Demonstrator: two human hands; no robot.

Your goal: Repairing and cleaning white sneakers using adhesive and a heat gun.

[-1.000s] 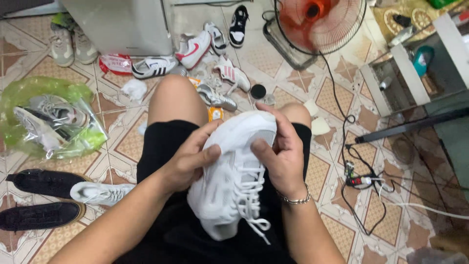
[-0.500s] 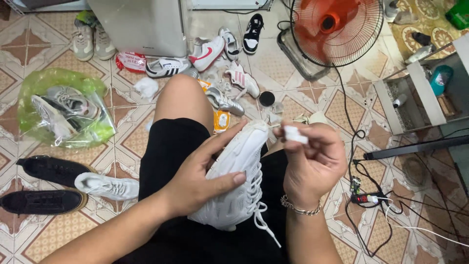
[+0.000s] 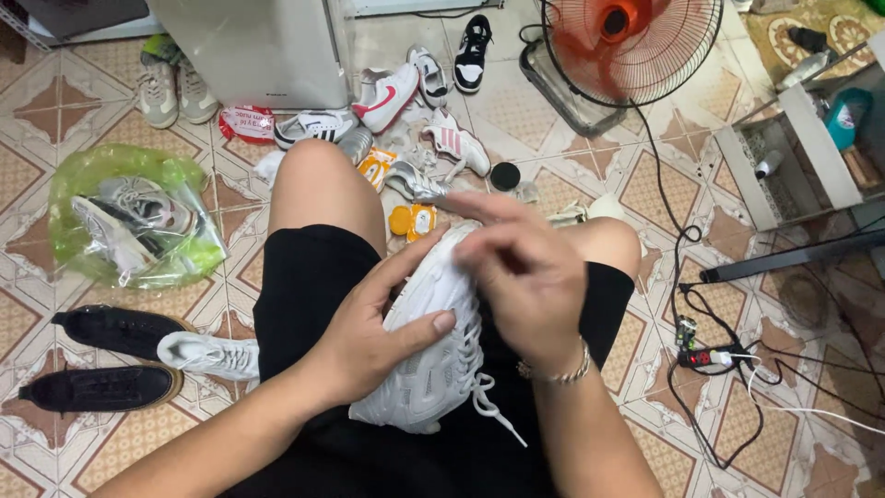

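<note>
Head view, looking down at my lap: my left hand (image 3: 383, 337) is wrapped around a white sneaker (image 3: 433, 360) that lies across my black shorts (image 3: 304, 295), thumb pressed over the laces, fingers cupping the side away from me. The shoe is tilted, its far end pointing toward the floor tiles beyond my knees, and one loose lace (image 3: 493, 415) trails off its near end onto the shorts. My right hand (image 3: 525, 286) sits over the upper part of the sneaker, fingers bent and blurred — I cannot tell whether it grips the shoe or pinches something small against it. A bracelet (image 3: 558, 373) circles that wrist.

Taking the sneaker as the centre: just beyond it, between my knees, lie two small orange packets (image 3: 410, 221) and a silver-grey shoe (image 3: 415, 183). Farther beyond stand a white sneaker with pink stripes (image 3: 456, 146), a white-and-red sneaker (image 3: 387, 95) and a black-striped one (image 3: 313, 127). Well to its left a green plastic bag (image 3: 129, 217) holds grey shoes, and nearer on that side lie a pair of black shoes (image 3: 111, 355) and another white sneaker (image 3: 207, 355). Far beyond and to the right stands an orange fan (image 3: 636, 46); to the right, on the tiles, a power strip (image 3: 710, 355) with cables.
</note>
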